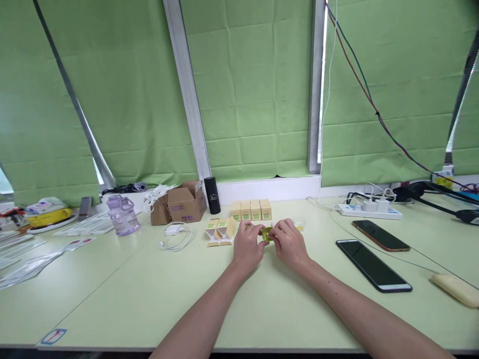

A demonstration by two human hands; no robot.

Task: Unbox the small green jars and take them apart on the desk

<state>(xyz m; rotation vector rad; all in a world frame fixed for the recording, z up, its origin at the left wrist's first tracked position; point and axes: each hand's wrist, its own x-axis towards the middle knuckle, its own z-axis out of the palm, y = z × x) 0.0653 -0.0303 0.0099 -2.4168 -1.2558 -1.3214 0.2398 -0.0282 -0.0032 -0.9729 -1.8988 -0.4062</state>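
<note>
Over the middle of the table, a small shiny yellow-green object (266, 234) with a rounded edge is held between my two hands. My left hand (248, 245) is closed on its left side, fingers and thumb pinching it. From the right, my right hand (289, 243) pinches the other side. Its exact kind is too small to tell. Left of my left hand are opened small cardboard boxes (220, 231) with green labels. Behind my hands stands a row of several closed small boxes (250, 210). A small clear container (299, 225) with something yellow lies beyond my right hand.
To the left are a white cable (175, 237), a brown carton (186, 203), a black cylinder (212, 195) and a purple water jug (122, 215). Two phones (374, 266), a power strip (369, 211) and a cream-coloured device (456, 289) on a cable lie to the right.
</note>
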